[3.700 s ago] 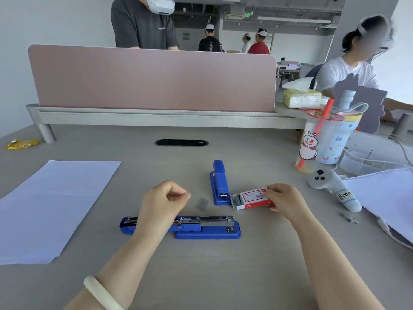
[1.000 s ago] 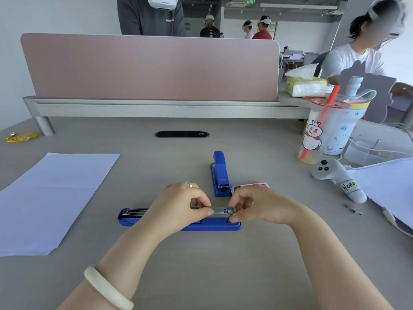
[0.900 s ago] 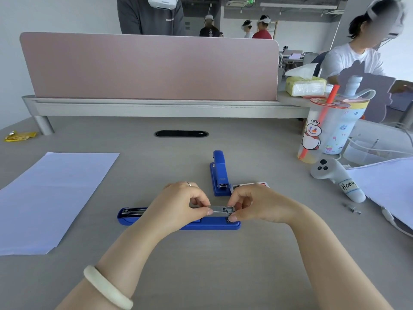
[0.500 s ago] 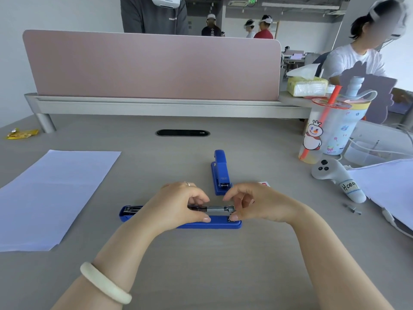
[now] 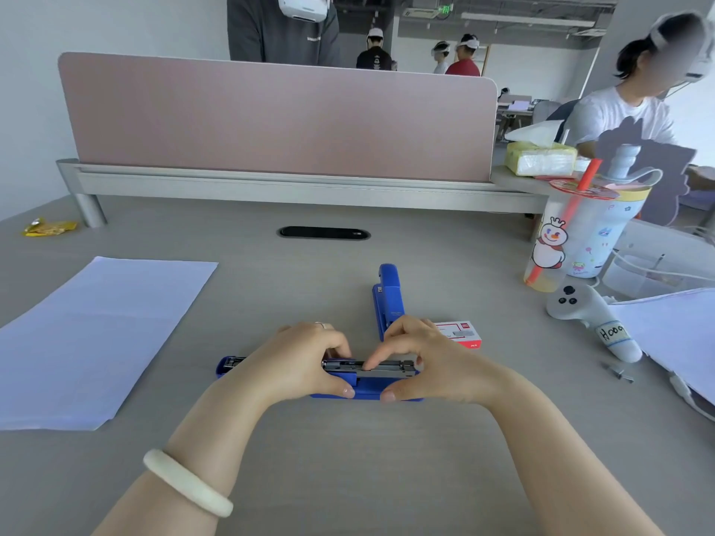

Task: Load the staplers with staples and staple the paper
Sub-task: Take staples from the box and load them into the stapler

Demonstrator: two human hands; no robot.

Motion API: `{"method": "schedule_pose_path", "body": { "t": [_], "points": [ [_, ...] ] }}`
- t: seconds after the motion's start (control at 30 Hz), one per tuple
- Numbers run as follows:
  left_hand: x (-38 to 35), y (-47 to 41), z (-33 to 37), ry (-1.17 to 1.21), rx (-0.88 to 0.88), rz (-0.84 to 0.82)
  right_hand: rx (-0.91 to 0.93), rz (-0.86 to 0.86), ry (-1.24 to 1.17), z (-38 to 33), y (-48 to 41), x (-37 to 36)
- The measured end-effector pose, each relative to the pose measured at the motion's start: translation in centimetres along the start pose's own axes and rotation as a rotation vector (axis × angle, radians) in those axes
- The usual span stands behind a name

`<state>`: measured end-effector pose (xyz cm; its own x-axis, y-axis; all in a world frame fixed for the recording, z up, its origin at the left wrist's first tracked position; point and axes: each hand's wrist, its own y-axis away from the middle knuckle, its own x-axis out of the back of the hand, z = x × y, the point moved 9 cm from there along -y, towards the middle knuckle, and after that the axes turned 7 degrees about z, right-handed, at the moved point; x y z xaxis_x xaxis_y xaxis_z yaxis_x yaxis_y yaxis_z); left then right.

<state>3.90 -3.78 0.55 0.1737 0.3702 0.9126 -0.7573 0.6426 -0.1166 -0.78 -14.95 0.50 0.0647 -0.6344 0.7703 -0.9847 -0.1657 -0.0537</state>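
Two staplers (opened stapler (image 5: 365, 388), second stapler (image 5: 388, 292)), one staple box (image 5: 458, 334), one sheet (image 5: 96, 334) at left. Left hand (image 5: 301, 361), right hand (image 5: 429, 361) curled, gripping opened stapler.

Soft, even, slightly cool light fills the room, bright without harsh contrast. Long ceiling strip lamps (image 5: 526, 20) glow in the background. Shadows are faint: only a thin, diffuse one lies on the pale grey wood-grain desk (image 5: 348, 466) under the left hand (image 5: 294, 367), the right hand (image 5: 433, 363) and the long blue plastic stapler (image 5: 367, 390), whose metal channel gives a dull glint. The large white sheet of paper (image 5: 89, 334) reads bluish. The wide lens bows the matte pink desk divider (image 5: 271, 121) and stretches the forearms at the bottom edge. Detail is a little soft throughout; the far background is hazy.
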Motion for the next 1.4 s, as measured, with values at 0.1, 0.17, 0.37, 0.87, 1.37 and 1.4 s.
{"method": "schedule_pose_path", "body": {
  "t": [0.1,0.17,0.37,0.87,1.37,1.4],
  "points": [
    [0.0,0.0,0.0,0.007,-0.002,0.003,-0.013,-0.019,0.006,0.3,0.1,0.2],
    [0.0,0.0,0.0,0.012,-0.003,0.001,-0.024,-0.036,0.011,0.5,0.2,0.3],
    [0.0,0.0,0.1,0.016,-0.011,-0.008,-0.017,-0.064,-0.095,0.3,0.5,1.1],
    [4.1,5.8,-9.1,-0.044,0.27,0.058,-0.208,-0.129,0.036,4.7,1.2,0.8],
    [7.4,3.5,-1.6,0.801,0.161,0.572,-0.175,-0.027,-0.095,4.2,0.3,0.5],
    [6.8,2.8,-0.4,0.757,0.136,0.545,-0.178,-0.017,-0.106,4.2,0.2,0.5]
  ]
}}
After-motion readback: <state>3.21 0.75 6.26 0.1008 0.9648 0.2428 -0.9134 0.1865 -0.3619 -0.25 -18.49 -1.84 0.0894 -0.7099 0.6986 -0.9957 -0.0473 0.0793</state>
